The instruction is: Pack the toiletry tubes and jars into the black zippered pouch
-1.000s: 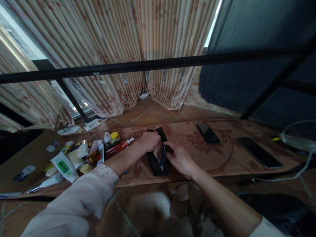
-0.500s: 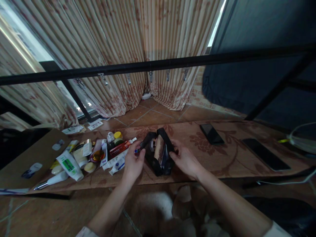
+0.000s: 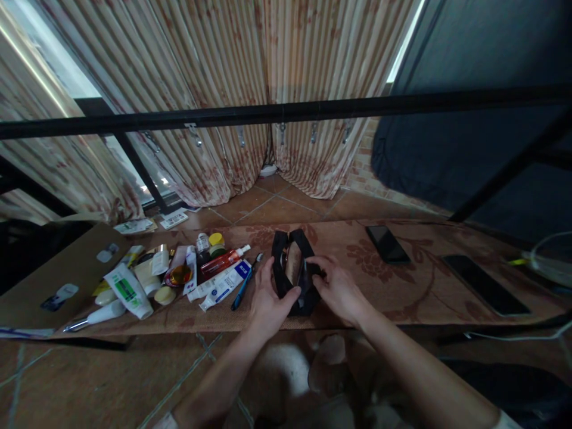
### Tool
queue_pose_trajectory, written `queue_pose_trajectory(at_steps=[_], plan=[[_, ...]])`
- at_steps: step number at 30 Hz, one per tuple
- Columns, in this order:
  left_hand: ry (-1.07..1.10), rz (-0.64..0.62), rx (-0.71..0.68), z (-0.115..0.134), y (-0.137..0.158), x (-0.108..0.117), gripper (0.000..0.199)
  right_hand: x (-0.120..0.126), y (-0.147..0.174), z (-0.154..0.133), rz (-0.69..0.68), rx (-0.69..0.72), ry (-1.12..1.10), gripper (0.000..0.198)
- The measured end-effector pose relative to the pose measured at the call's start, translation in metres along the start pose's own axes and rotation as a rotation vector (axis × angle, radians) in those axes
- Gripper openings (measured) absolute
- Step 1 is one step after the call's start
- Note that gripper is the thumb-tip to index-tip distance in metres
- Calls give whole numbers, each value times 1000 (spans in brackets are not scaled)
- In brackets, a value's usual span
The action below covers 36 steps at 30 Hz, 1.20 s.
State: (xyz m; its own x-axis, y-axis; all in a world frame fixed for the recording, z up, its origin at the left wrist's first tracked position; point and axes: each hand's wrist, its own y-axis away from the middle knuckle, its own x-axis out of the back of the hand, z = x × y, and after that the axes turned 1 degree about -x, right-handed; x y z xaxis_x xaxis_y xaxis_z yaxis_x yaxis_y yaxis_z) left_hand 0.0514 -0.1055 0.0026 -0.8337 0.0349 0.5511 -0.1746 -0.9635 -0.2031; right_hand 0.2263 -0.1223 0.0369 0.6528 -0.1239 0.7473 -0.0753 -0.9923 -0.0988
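A black pouch lies with its mouth open on the cloth-covered bench. Inside it I see a brownish, rounded long item; the rest of its contents is dark. My left hand grips the pouch's left side, the thumb over the near rim. On the opposite side my right hand pinches the right rim. Just left of my left hand lies a blue-and-black toothbrush, beside a blue-and-white tube and a red bottle with a white tip.
Several tubes and jars, including a white-and-green tube and a yellow-lidded jar, crowd the left, beside a cardboard box. Two dark phones, a smaller one and a larger one, lie right. A black rail runs behind.
My left hand has moved right onto the pouch, and the toothbrush now shows beside the tubes. My right hand still holds the right rim.
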Motion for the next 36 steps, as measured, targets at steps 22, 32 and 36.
queue_pose_trajectory(at_steps=[22, 32, 36], plan=[[215, -122, 297, -27, 20, -30, 43, -22, -10, -11, -280, -269, 487, 35], [557, 120, 446, -20, 13, -37, 36, -27, -19, -9, -345, -314, 410, 27], [520, 141, 431, -19, 12, -42, 33, -31, -16, -11, -337, -309, 412, 27]])
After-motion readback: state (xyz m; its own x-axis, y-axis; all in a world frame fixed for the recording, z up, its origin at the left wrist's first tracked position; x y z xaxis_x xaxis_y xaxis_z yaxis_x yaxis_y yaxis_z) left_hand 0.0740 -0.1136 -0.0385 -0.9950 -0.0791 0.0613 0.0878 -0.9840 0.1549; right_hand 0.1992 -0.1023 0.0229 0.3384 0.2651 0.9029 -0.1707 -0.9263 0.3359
